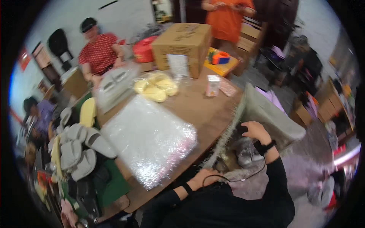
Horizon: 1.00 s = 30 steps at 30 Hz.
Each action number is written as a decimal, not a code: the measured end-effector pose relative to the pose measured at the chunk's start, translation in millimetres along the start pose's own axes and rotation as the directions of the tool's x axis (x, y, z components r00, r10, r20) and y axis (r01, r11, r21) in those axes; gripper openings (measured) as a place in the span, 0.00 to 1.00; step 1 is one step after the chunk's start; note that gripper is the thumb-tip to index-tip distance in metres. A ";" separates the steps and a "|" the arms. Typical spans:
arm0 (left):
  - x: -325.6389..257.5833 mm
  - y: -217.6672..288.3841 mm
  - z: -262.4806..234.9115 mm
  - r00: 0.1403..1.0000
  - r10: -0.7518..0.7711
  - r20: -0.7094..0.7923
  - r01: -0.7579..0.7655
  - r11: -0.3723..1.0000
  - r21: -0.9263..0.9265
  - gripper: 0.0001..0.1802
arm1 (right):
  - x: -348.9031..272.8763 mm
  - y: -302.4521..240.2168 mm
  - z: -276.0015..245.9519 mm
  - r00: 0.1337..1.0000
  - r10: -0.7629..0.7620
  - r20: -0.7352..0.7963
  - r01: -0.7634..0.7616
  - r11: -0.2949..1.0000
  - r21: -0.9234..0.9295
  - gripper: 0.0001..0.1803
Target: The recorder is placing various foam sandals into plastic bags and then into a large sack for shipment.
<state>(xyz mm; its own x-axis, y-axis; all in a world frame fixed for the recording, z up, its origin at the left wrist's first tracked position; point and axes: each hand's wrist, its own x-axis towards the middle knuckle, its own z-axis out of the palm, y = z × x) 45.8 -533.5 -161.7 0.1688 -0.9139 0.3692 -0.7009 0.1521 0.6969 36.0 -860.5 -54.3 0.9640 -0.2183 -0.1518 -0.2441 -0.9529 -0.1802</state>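
A grey-green woven sack (273, 114) with a frayed rim gapes beside the table's right edge. Inside it lie clear-wrapped items (247, 152), greyish and too blurred to name. My right hand (256, 131) is above the sack's mouth, fingers bent and apart, with nothing seen in them. At the sack's near rim, my left hand (207, 178) is closed on the edge; its fingertips are partly hidden. A thin dark cable (243, 179) loops from near my left hand toward my right wrist. Both wrists carry black bands.
On the table (207, 110) lie a stack of clear plastic bags (148, 136), bagged yellow slippers (156, 87), a cardboard box (182, 45) and a small carton (213, 85). Grey slippers (78, 152) pile up at left. A person in red (99, 53) sits across; another in orange (226, 22) stands behind.
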 end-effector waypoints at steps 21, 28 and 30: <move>-18.4 -29.6 31.0 0.979 -0.011 0.206 -0.089 0.880 0.466 0.21 | 330.8 -241.2 11.3 0.828 -0.003 -0.560 0.322 0.821 0.471 0.13; -14.0 -10.4 -2.9 0.964 -0.172 0.204 0.024 0.816 0.577 0.10 | 207.4 -217.0 -135.6 0.891 -0.011 -0.453 0.453 0.060 0.890 0.09; -0.6 0.1 -8.8 0.984 -0.106 0.141 0.007 0.823 0.568 0.09 | 135.0 -150.9 -166.4 0.870 -0.004 -0.494 0.487 -0.162 0.858 0.09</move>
<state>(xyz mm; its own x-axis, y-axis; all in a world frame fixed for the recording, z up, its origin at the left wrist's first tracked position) 51.7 -529.7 -156.4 0.1423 -0.9688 0.2030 -0.9692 -0.0947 0.2273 220.5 -781.3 114.1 0.8913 -0.2899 0.3486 0.4183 0.2294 -0.8789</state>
